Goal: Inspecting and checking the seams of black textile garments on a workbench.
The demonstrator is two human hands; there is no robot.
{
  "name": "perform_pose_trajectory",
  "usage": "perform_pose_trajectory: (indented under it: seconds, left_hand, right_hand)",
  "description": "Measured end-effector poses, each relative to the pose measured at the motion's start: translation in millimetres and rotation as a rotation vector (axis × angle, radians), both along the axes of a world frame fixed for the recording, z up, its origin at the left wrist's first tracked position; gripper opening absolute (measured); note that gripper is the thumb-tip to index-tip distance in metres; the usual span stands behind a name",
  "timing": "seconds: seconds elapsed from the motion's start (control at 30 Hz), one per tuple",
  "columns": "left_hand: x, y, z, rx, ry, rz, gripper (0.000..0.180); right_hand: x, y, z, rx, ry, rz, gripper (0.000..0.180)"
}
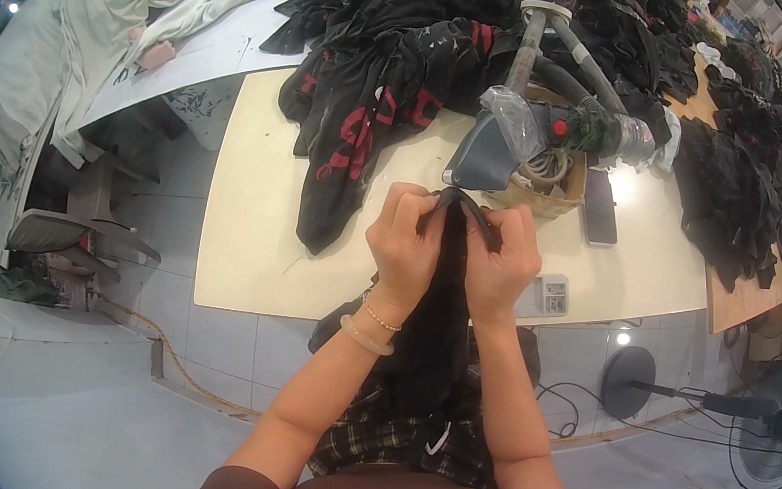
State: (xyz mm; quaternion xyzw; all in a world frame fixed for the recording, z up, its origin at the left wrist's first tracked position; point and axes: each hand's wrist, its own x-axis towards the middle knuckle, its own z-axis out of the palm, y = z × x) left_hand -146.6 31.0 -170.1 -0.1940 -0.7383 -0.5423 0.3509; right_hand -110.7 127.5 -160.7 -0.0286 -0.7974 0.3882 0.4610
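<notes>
At the near edge of the cream table (248,254) — both hands pinch the top of one black garment (435,322).

The left hand (403,246) and the right hand (504,267) sit side by side, almost touching, fingers closed tight on the upper edge of the dark cloth, which hangs straight down between the forearms toward the lap. Just beyond the knuckles stands a grey steam iron (486,152) on a hose, with a dark phone (601,207) to its right and a heap of black clothes with red print (374,90) to the far left. In my judgement the work goes best with the fold kept taut between the two pinches, thumbs spreading the edge evenly — and the knuckles held clear of the iron's plate.
</notes>
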Motion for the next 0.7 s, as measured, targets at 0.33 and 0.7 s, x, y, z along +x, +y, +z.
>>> perform_pose_trajectory:
  seconds: [0.33, 0.7]
  left_hand:
    - [3, -5, -3, -0.021, 0.09, -0.013, 0.021]
    - [5, 5, 0, 0.022, 0.02, 0.018, 0.021]
  right_hand:
    - [2, 4, -6, 0.009, 0.046, 0.003, 0.023]
    - [-2, -4, -3, -0.07, 0.044, 0.012, 0.021]
